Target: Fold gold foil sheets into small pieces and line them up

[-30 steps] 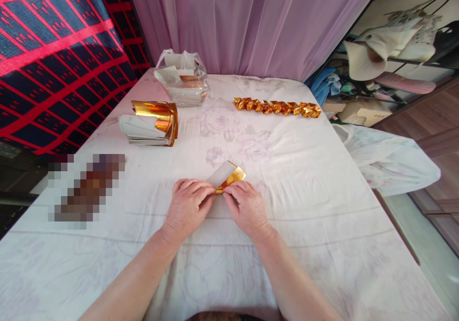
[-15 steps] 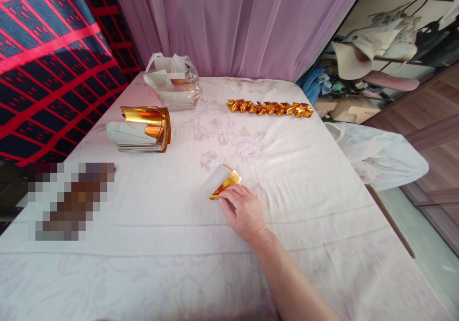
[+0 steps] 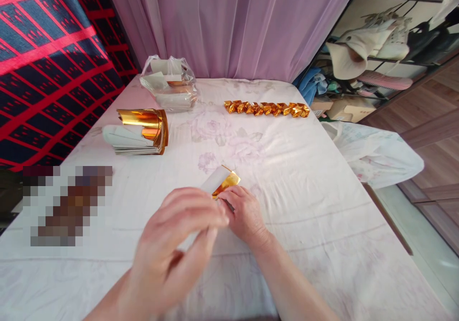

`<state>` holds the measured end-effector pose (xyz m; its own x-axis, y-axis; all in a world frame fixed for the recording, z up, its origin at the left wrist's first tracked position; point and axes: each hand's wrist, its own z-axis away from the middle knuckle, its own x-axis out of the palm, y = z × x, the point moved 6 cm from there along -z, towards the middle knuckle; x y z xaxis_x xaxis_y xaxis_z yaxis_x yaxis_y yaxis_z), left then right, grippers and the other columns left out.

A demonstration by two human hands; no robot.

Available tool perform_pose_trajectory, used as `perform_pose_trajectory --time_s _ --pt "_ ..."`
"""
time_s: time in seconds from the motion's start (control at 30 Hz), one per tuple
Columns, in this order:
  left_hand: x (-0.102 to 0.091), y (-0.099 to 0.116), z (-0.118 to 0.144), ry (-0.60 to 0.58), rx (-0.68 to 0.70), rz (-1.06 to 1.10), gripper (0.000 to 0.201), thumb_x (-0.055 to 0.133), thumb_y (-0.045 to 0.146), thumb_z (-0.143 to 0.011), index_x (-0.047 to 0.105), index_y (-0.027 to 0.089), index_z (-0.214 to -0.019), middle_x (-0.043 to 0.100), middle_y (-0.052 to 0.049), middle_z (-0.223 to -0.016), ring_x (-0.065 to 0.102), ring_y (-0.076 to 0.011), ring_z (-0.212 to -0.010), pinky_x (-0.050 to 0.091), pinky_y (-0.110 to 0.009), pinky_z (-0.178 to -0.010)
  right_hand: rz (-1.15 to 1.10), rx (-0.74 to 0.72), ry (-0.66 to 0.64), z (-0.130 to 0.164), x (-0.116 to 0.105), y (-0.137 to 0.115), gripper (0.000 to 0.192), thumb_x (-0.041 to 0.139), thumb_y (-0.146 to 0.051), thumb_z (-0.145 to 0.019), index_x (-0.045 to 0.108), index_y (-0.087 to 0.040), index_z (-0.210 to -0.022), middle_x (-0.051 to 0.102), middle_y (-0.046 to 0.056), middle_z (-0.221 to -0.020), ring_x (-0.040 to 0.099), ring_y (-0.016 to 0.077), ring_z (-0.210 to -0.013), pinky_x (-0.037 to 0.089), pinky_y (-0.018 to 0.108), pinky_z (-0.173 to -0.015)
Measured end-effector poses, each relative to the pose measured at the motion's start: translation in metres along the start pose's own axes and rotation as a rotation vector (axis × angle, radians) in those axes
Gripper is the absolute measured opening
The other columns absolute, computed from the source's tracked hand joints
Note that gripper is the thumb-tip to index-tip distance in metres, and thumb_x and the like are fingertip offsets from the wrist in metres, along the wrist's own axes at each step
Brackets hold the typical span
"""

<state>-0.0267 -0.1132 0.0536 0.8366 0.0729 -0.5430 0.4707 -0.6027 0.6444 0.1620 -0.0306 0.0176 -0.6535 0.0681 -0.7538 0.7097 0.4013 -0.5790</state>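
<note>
A folded sheet of gold foil paper [image 3: 226,183], white on its back, lies on the cloth in front of me. My right hand [image 3: 247,211] pinches its near edge between thumb and fingers. My left hand [image 3: 175,239], somewhat blurred, is raised close beside the right one and covers the sheet's lower left part. Its fingers curve forward, with a gap between them and the thumb, and nothing shows in it. Farther off, a row of folded gold foil pieces [image 3: 267,108] stretches across the back right of the table.
A bent stack of gold foil sheets [image 3: 139,132] stands at left, before a clear plastic bag [image 3: 170,89] of papers. A pixelated patch [image 3: 70,206] covers something at the left edge. Beyond the right edge hangs a white plastic bag [image 3: 387,156], near a shelf with a cap [image 3: 349,53].
My left hand has come into view from below, moving up beside the right hand. The right hand keeps its pinch on the foil paper. The view has shifted slightly.
</note>
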Motion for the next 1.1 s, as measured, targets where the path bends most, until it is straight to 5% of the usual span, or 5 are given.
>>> perform_pose_trajectory --time_s 0.07,0.17,0.3,0.63,1.1 --pt "0.02 -0.012 -0.054 -0.114 0.015 -0.099 0.033 0.051 0.011 -0.093 0.068 0.029 -0.115 0.069 -0.003 -0.115 0.061 -0.0215 -0.107 0.05 -0.043 -0.096 0.006 -0.013 0.001 0.0 0.0 -0.001 0.015 0.057 -0.018 -0.091 0.071 -0.021 -0.087 0.068 0.004 -0.085 0.062 0.0182 -0.082 0.046 0.029 -0.074" --pt "0.042 -0.028 -0.083 -0.229 0.01 -0.286 0.044 0.044 0.005 -0.087 0.071 0.028 -0.112 0.069 -0.003 -0.112 0.06 -0.0216 -0.105 0.049 -0.042 -0.092 0.008 -0.025 0.006 0.0 -0.001 -0.002 0.014 0.058 -0.018 -0.091 0.071 -0.021 -0.088 0.068 0.004 -0.086 0.062 0.018 -0.083 0.047 0.029 -0.075" --pt "0.053 -0.043 -0.065 -0.31 -0.065 -0.386 0.036 0.049 0.01 -0.087 0.073 0.025 -0.109 0.068 -0.005 -0.11 0.059 -0.0231 -0.102 0.046 -0.044 -0.091 0.008 -0.01 0.013 0.0 -0.002 -0.001 0.014 0.058 -0.019 -0.092 0.071 -0.022 -0.088 0.068 0.003 -0.087 0.062 0.0176 -0.084 0.046 0.03 -0.077" --pt "0.055 -0.052 -0.069 -0.21 -0.153 -0.372 0.005 0.068 0.024 -0.088 0.073 0.026 -0.087 0.072 0.001 -0.09 0.062 -0.0189 -0.085 0.044 -0.038 -0.081 0.051 0.044 0.018 0.001 -0.001 0.0 0.015 0.056 -0.022 -0.093 0.07 -0.02 -0.088 0.067 0.005 -0.09 0.06 0.0186 -0.086 0.046 0.03 -0.078" --pt "0.058 -0.053 -0.069 -0.215 -0.25 -0.431 0.01 0.065 0.026 -0.088 0.063 0.021 -0.08 0.068 -0.002 -0.09 0.06 -0.0223 -0.088 0.044 -0.04 -0.081 0.127 0.166 -0.022 -0.007 -0.002 0.005 0.014 0.058 -0.025 -0.091 0.063 -0.02 -0.078 0.062 0.004 -0.085 0.06 0.0171 -0.079 0.041 0.028 -0.068"
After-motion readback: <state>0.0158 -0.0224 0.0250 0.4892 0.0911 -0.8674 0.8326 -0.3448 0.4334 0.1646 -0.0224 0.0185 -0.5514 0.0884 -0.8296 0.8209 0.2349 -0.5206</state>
